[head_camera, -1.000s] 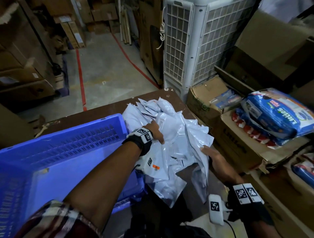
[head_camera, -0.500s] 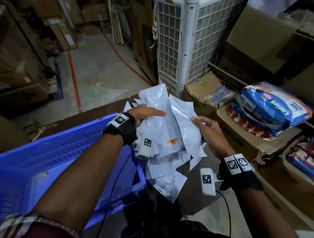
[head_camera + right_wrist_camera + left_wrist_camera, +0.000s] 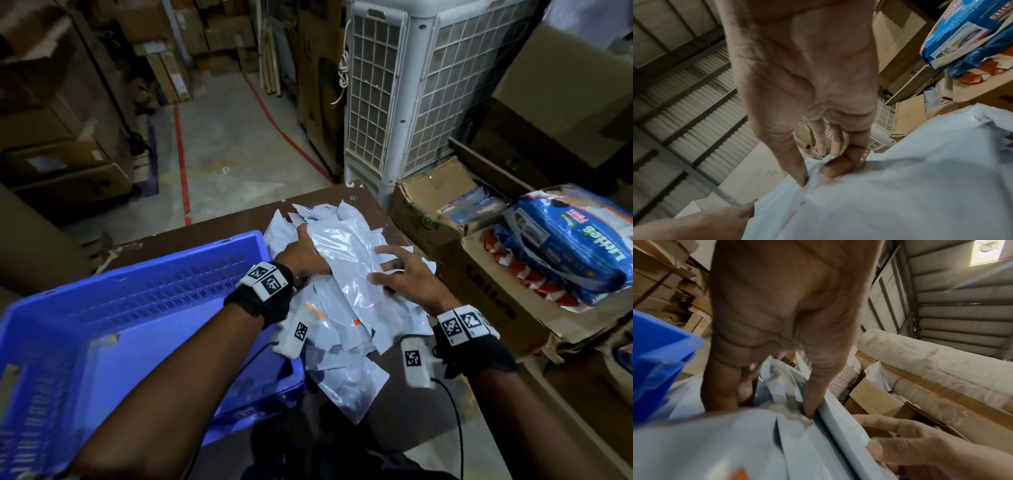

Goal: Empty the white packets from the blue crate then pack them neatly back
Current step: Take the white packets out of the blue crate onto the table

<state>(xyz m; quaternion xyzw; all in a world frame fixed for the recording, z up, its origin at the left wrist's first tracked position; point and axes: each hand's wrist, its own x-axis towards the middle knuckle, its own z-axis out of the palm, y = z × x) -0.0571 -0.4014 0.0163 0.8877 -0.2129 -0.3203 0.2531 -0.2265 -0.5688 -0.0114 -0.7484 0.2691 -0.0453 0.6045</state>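
A loose pile of white packets (image 3: 342, 246) lies on the brown table (image 3: 239, 219), right of the blue crate (image 3: 137, 308). The crate is tipped and shows a bare floor. My left hand (image 3: 305, 250) is at the pile's left side. In the left wrist view its thumb (image 3: 812, 402) and fingers (image 3: 721, 386) grip a bunch of packets (image 3: 735, 443) between them. My right hand (image 3: 394, 270) is on top of the pile with its fingers spread. In the right wrist view its thumb (image 3: 797, 170) and a curled finger pinch a fold of the top packet (image 3: 900, 194).
A white air cooler (image 3: 411, 85) stands just behind the table. Open cardboard boxes (image 3: 431, 192) crowd the right side, and one carries a blue diaper pack (image 3: 575, 240). Beyond the table lies concrete floor with red lines, and stacked cartons stand at the far left.
Half a second ago both hands held a bundle of packets raised off the table. The bundle now lies flat on the pile, with both hands lowered onto it.
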